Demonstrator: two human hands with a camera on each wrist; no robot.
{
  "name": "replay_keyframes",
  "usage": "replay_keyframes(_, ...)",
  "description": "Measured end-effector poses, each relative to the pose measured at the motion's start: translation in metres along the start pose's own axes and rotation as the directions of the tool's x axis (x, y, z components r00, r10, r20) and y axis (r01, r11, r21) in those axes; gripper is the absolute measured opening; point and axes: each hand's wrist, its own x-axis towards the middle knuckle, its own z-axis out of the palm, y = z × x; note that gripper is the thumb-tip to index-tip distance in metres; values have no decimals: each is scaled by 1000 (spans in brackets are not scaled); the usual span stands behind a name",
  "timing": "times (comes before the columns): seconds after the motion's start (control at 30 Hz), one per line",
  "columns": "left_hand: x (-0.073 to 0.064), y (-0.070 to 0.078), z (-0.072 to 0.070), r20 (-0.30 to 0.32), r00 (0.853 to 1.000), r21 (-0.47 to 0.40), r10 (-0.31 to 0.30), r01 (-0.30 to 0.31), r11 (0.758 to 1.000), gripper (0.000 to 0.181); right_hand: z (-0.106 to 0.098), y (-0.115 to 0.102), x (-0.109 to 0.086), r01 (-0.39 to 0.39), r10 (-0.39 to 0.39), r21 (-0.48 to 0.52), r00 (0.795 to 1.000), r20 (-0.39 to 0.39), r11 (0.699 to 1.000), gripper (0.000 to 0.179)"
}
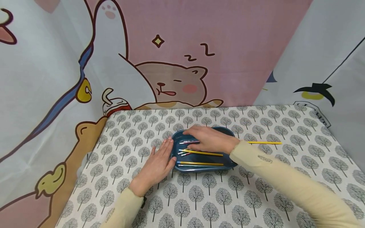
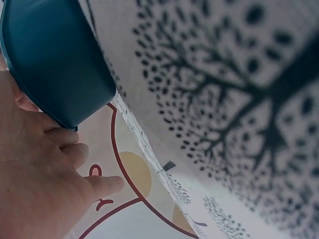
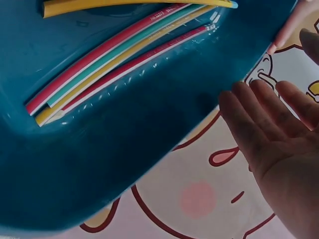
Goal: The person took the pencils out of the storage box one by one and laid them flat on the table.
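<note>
A dark teal tray (image 1: 208, 170) sits on the tree-print cloth, with several pencils inside. Among them are a yellow pencil (image 1: 203, 153) near the middle and a golden-yellow pencil (image 1: 202, 164) along the front side. In the right wrist view, red, green and yellow pencils (image 3: 124, 59) lie close together in the tray. My left hand (image 1: 158, 163) rests its extended fingers against the tray's left end. Over the tray's back part is my right hand (image 1: 211, 138), its fingers (image 3: 244, 114) fairly straight near the rim, holding nothing visible. It covers part of the pencils in the head view.
Another yellow pencil (image 1: 266, 142) lies on the tablecloth (image 1: 211, 212) to the right of the tray, partly behind the right sleeve (image 1: 273, 167). Cartoon-printed curtains (image 1: 242, 47) hang behind the table and at both sides.
</note>
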Motion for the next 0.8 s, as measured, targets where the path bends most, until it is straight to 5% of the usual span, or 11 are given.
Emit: replay_keyframes(0.8,0,1,0,7,1000,-1,-4,4,1000,64,33,18,17,-55,42,85,988,148,995,46)
